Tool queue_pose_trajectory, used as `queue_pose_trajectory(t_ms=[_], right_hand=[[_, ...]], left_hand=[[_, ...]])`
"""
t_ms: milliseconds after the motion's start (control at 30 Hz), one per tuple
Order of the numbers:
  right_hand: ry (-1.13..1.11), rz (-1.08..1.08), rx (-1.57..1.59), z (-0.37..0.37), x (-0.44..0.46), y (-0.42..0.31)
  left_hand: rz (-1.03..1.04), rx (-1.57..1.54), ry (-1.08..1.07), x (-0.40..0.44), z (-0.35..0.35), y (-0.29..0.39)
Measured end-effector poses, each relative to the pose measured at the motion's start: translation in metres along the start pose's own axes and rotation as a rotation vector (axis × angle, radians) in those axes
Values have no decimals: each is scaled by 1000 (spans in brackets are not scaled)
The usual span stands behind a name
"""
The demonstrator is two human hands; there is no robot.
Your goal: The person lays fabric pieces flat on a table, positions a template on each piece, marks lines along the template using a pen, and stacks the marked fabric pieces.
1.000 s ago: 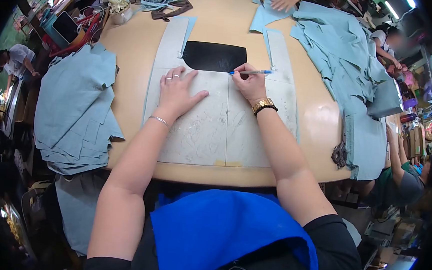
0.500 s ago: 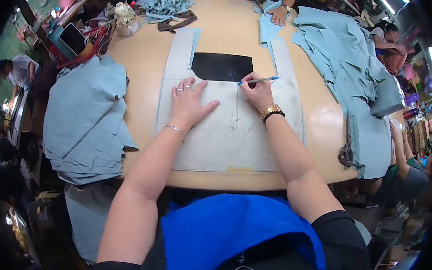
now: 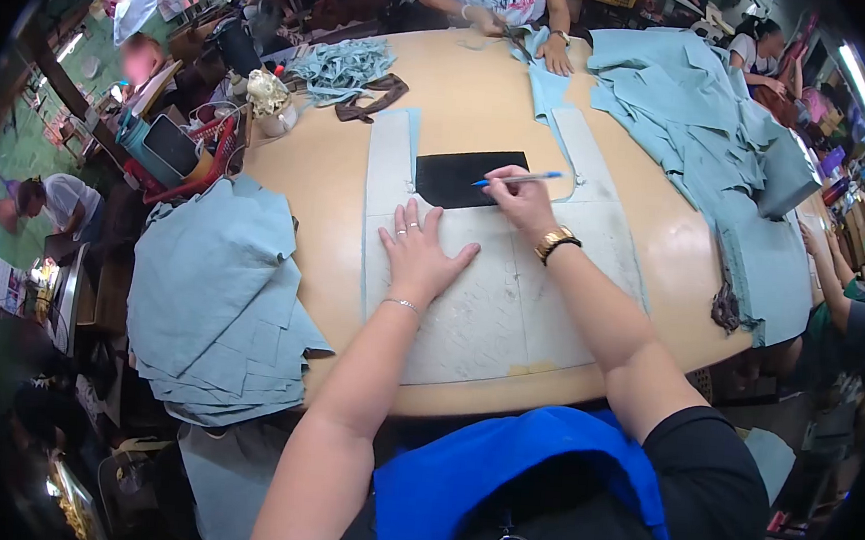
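Observation:
My left hand [image 3: 424, 254] lies flat with spread fingers on a large pale pattern board [image 3: 470, 313], just below its cut-out. In my right hand [image 3: 522, 204] is a blue pen [image 3: 534, 179], pinched between the fingers, its tip over a black piece [image 3: 459, 180] inside the cut-out. Light blue fabric shows along the edges of the board. Whether the pen tip touches the black piece, I cannot tell.
Blue fabric pieces [image 3: 215, 295] are stacked at the left, with more blue fabric [image 3: 679, 117] at the right. Blue scraps [image 3: 341, 68] and a white container [image 3: 275, 119] stand at the back left. Across the table a person handles scissors and fabric.
The view has swung, so the table and board appear lower and further right. My right hand has lifted the pen from the board's cut-out edge to over the black piece. My left hand stays flat.

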State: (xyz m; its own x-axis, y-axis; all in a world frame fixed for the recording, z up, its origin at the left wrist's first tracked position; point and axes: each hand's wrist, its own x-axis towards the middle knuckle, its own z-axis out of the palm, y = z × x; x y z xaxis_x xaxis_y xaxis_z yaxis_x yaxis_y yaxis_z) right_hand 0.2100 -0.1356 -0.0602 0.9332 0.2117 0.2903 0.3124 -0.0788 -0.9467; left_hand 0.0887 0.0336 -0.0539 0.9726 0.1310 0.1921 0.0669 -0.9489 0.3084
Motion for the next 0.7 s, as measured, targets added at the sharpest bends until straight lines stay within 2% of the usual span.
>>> queue_pose_trajectory(t_ms=[100, 167, 267, 567, 700], right_hand=[[-73, 3, -58, 43, 10, -19], [-84, -48, -136, 67, 19, -18], [-96, -11, -152, 84, 25, -11], [-117, -102, -228, 89, 25, -5], [-127, -55, -253, 87, 23, -10]], left_hand=[[4, 4, -12, 1, -1, -1], [1, 1, -23, 2, -4, 0], [-6, -9, -22, 3, -3, 0], [-5, 30, -25, 4, 0, -1], [-5, 51, -37, 4, 1, -2]])
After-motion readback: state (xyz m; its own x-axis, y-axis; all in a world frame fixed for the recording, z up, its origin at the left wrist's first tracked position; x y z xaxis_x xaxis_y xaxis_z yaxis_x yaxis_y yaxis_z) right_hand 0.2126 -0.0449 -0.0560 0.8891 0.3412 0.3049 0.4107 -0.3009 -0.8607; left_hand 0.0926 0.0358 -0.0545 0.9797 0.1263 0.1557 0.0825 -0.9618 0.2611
